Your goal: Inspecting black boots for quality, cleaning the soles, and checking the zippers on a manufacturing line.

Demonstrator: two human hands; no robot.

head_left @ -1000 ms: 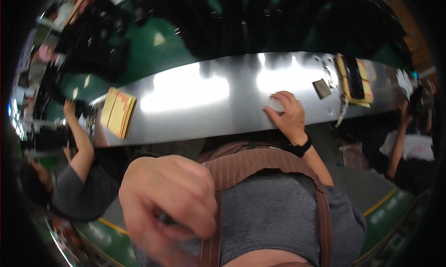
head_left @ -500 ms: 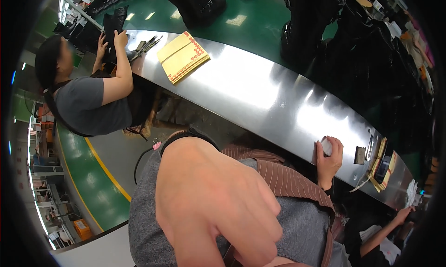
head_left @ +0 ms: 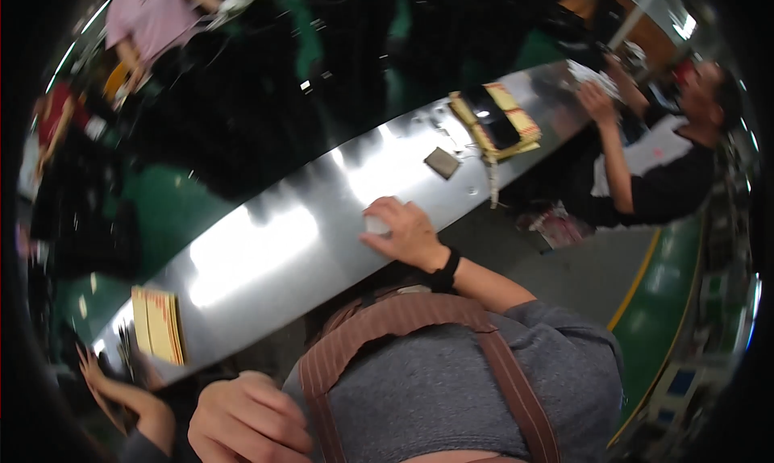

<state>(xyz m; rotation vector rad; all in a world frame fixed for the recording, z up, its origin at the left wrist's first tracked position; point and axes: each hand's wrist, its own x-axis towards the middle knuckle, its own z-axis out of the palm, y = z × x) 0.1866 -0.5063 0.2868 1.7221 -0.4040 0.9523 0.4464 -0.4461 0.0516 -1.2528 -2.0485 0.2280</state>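
Fingers [head_left: 385,215] over small pale object [head_left: 376,225]

The long metal surface [head_left: 266,245] is smooth and glossy, mirroring lamps. The yellow paper stack [head_left: 157,326] looks matt, the striped brown cloth strap [head_left: 387,322] woven.

On the metal table [head_left: 266,253], a small flat pad [head_left: 442,163] lies between two cardboard stacks [head_left: 157,324].

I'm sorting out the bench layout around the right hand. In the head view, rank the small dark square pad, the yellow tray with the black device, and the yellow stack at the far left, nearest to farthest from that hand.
From the right hand:
1. Small dark square pad, up and right.
2. Yellow tray, further right.
3. Yellow stack, far left end.
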